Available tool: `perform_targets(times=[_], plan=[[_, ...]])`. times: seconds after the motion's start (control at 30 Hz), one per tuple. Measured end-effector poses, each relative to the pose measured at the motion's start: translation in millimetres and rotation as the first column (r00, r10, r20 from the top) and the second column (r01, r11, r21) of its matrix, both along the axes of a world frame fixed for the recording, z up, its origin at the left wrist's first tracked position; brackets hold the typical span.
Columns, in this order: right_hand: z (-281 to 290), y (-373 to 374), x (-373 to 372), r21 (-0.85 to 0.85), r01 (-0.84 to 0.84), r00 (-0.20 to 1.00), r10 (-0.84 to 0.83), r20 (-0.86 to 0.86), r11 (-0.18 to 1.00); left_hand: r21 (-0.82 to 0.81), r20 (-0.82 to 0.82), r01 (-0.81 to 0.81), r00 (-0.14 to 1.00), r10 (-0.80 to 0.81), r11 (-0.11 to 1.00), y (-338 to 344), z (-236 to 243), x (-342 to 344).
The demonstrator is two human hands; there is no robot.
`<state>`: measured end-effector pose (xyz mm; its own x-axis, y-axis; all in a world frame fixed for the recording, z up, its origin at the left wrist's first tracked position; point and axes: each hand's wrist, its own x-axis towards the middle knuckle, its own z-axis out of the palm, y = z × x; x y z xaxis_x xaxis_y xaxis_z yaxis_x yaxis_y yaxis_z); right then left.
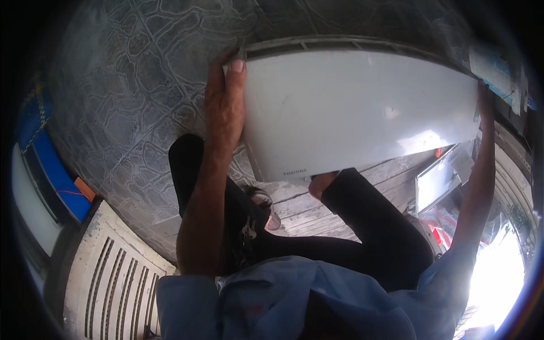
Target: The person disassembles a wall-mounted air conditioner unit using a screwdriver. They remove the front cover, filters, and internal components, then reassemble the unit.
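Note:
A white, long plastic-cased appliance, like an air conditioner's indoor unit, is held up above my knees, with a slotted edge along its far side. My left hand grips its left end, thumb on the front face and fingers curled around the edge. At the opposite end, my right hand is wrapped around the edge, its fingers partly hidden by the casing. Dark printing sits near the lower left corner of the face, and daylight glares on the lower right.
Below are my dark-trousered legs, patterned grey floor tiles and worn wooden boards. On the left stand a cream slotted panel and a blue panel. A silvery panel and assorted objects crowd the bright right side.

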<state>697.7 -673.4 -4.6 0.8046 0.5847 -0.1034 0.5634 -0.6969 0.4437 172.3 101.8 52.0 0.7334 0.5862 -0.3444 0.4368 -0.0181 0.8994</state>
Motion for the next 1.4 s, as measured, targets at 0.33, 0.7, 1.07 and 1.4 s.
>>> perform_targets(times=[0.33, 0.7, 1.07, 1.4], plan=[[140.3, 255.8, -374.0, -0.194, 0.804, 0.062, -0.404, -0.913, 0.562, 0.030, 0.042, 0.047, 0.998, -0.048, 0.998, -0.8, -16.0, 3.6], [-71.7, 458.5, -603.2, 0.080, 0.996, 0.079, 0.601, -0.795, -0.026, 0.054, 0.215, 0.194, 0.956, -0.202, 0.979, -1.8, -33.3, -14.2], [-81.0, 477.5, -625.7, 0.129, 0.924, 0.307, 0.496, -0.812, -0.360, 0.574, 0.128, 0.212, 0.931, -0.342, 0.791, 26.0, -29.4, -60.9], [-104.7, 485.6, -622.8, -0.055, 0.860, 0.337, 0.647, -0.684, -0.507, -0.542, 0.157, 0.141, 0.985, -0.065, 0.829, -120.8, -138.7, -217.6]])
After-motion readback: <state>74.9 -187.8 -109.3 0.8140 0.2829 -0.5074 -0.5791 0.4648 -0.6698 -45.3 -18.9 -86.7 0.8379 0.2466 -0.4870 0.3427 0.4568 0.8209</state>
